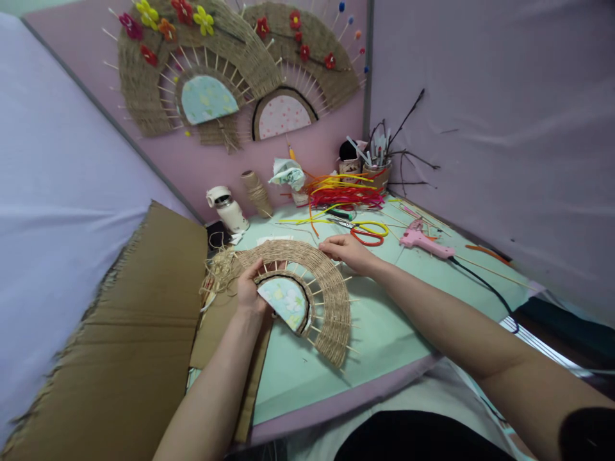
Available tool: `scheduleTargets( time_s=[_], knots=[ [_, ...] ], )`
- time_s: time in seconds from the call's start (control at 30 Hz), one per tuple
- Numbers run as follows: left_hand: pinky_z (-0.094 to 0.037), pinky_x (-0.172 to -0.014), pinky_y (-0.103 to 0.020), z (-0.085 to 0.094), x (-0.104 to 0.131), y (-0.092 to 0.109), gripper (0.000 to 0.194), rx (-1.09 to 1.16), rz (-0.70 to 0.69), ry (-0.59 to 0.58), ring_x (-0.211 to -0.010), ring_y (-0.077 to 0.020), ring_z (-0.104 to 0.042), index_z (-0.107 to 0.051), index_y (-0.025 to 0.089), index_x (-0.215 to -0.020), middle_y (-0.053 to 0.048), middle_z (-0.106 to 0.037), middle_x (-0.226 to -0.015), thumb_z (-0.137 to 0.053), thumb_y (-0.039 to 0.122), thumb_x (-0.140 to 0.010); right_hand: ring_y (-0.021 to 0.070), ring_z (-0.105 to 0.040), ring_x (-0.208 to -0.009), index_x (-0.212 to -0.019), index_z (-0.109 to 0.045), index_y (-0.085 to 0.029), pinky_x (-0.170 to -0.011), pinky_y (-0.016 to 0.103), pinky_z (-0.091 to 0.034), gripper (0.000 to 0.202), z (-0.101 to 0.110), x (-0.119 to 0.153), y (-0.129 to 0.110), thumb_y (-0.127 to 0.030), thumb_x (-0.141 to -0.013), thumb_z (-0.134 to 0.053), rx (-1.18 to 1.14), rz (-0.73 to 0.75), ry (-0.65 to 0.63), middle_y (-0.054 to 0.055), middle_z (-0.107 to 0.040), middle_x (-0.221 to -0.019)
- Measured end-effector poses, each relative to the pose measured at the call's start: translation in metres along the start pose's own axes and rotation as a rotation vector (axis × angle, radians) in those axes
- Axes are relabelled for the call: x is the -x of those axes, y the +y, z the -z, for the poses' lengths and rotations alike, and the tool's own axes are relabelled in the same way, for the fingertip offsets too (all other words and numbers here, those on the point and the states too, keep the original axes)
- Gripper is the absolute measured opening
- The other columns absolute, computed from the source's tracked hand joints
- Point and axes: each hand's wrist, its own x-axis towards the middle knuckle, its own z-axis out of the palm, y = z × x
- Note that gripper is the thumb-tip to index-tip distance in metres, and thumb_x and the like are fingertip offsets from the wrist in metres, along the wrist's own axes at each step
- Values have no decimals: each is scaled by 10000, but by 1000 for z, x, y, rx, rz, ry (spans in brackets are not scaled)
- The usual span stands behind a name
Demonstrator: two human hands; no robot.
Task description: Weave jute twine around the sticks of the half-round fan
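we see a half-round fan of woven twine (334, 288) held over the near middle of a pale green table (408, 307). the person's left hand (248, 289) grips its left end, thumb on the inner ring beside a floral fabric half-circle (287, 299), the other fingers mostly hidden. the right hand (346, 252) has thumb and forefinger pressed together at the fan's far rim; we cannot tell whether a strand or a stick tip lies between them.

thin wooden sticks (354, 301) poke past the weave on the right. a hard tug outward at the rim could, we judge, slide the twine rows off these bare tips, and uneven pressure from the two hands could bend or snap a stick. a heavy left thumb might also crease the fabric. just left of the fan sits a tangle of loose twine (218, 275); strands could snag if the fan swings that way. farther right, beyond the right forearm, lies a pink glue gun (425, 243), its black cord (487, 288) hanging over the table's edge. an arm catching that cord could drag the gun down.
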Motion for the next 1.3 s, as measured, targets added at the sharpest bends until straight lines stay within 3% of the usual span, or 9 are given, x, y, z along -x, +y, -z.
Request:
scheduleTargets(
  time_s=[0.17, 0.27, 0.4, 0.57, 0.7, 1.0, 1.13, 1.3],
  knots=[
    [-549, -803, -403, -1, 0, 0, 228, -56, 49, -22, -802, -252, -695, -670, 88, -932, -124, -727, -814, -520, 206, -808, 74, -397, -494, -615, -572, -153, -481, 219, -281, 345, -1, -1, 3, -477, -688, -665, -136, -101, 2, -44, -482, -538],
    [-525, -835, -467, -1, 4, -2, 312, -127, 136, -143, -889, -304, -677, -660, 57, -988, -171, -719, -893, -522, 276, -814, 70, -383, -433, -640, -547, -171, -419, 211, -261, 342, 1, -2, 3, -486, -677, -675, -203, -191, 46, -58, -459, -514],
    [-521, -842, -384, 1, 9, -5, 348, -251, 208, -298, -943, -286, -664, -642, 35, -1073, -187, -699, -1010, -572, 207, -779, 72, -389, -411, -690, -577, -173, -377, 206, -248, 315, 6, -4, 2, -471, -682, -680, -238, -213, 119, -52, -478, -520],
    [-537, -699, -287, 4, 9, -7, 450, -388, 204, -301, -780, -207, -687, -629, 133, -1145, -112, -717, -982, -647, 71, -700, 74, -380, -409, -681, -580, -175, -376, 211, -254, 329, 8, -5, 3, -485, -670, -689, -245, -197, 134, -53, -478, -510],
    [-537, -649, -261, 4, 7, -8, 462, -415, 161, -275, -736, -190, -682, -638, 130, -1122, -102, -721, -932, -661, 40, -670, 82, -389, -430, -684, -579, -177, -398, 216, -257, 353, 8, -6, 3, -522, -699, -649, -158, -194, 127, -45, -490, -527],
    [-545, -668, -265, 7, 2, -8, 540, -403, 108, -247, -719, -178, -679, -593, 140, -1204, -92, -722, -911, -667, 74, -674, 142, -456, -596, -690, -646, -162, -572, 262, -333, 409, 15, -9, 3, -527, -807, -504, 332, 90, 331, -8, -515, -582],
    [-544, -654, -251, 7, 0, -8, 549, -372, 77, -215, -696, -161, -673, -588, 152, -1213, -71, -721, -888, -661, 76, -675, 142, -419, -594, -682, -602, -173, -579, 265, -309, 380, 15, -7, 3, -507, -825, -490, 413, 200, 400, -5, -508, -604],
    [-541, -621, -235, 5, 0, -9, 538, -350, 34, -163, -666, -146, -662, -588, 156, -1206, -50, -718, -846, -649, 62, -679, 149, -418, -601, -699, -576, -182, -586, 268, -302, 340, 15, -5, 1, -481, -832, -486, 430, 237, 475, 4, -521, -621]
  ],
)
